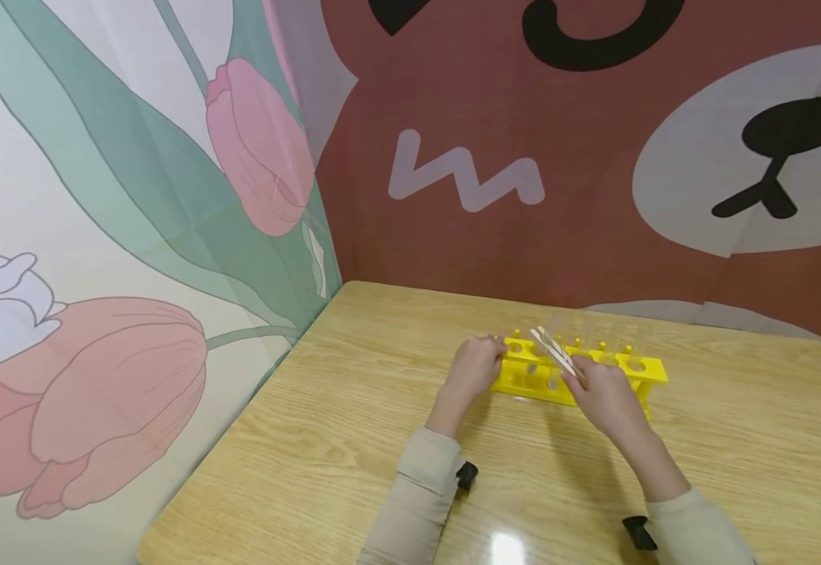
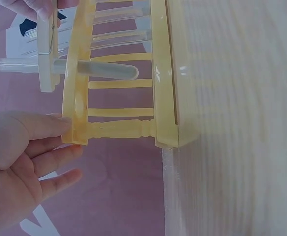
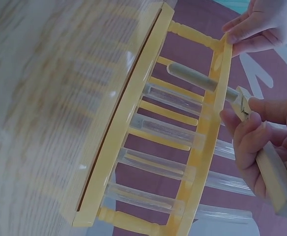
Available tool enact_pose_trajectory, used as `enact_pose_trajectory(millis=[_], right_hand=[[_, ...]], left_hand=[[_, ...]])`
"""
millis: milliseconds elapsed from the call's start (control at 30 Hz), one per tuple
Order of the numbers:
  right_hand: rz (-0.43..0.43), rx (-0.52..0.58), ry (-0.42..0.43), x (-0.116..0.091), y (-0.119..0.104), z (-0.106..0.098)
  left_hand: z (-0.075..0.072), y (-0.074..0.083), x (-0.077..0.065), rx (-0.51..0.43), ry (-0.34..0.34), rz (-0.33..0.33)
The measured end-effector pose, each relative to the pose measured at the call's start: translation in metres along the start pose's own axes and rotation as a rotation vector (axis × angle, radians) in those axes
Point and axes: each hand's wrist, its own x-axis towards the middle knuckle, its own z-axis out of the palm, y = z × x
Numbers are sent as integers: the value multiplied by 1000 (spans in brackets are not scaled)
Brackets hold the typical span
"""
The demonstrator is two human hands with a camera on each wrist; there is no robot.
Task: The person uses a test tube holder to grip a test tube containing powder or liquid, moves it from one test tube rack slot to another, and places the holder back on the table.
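A yellow test tube rack (image 1: 654,370) stands on the table, and my left hand (image 1: 476,366) pinches the left end of its top plate. My right hand (image 1: 607,396) grips a wooden test tube clamp (image 1: 553,351) with a metal spring. In the clamp's jaws is a test tube (image 2: 109,70) with whitish-grey contents. It passes through a hole in the top plate, and its rounded bottom sits short of the rack's base (image 2: 164,98). Several other clear test tubes (image 3: 158,163) stand in the rack toward its right end.
The wood-grain table (image 1: 354,377) runs to a printed cloth backdrop (image 1: 467,251) behind and another patterned cloth (image 1: 128,259) along the left. Black wrist-camera pieces (image 1: 640,533) show at both sleeves.
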Motion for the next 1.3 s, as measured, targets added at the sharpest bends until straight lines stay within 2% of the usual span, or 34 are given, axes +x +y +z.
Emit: enact_pose_trajectory(millis=[767,1300], right_hand=[[33,7,-19,0,-3,-3],[17,17,13,-1,-6,-6]], left_hand=[[0,0,1,50,-21,23],[-2,2,1,49,-65,-4]])
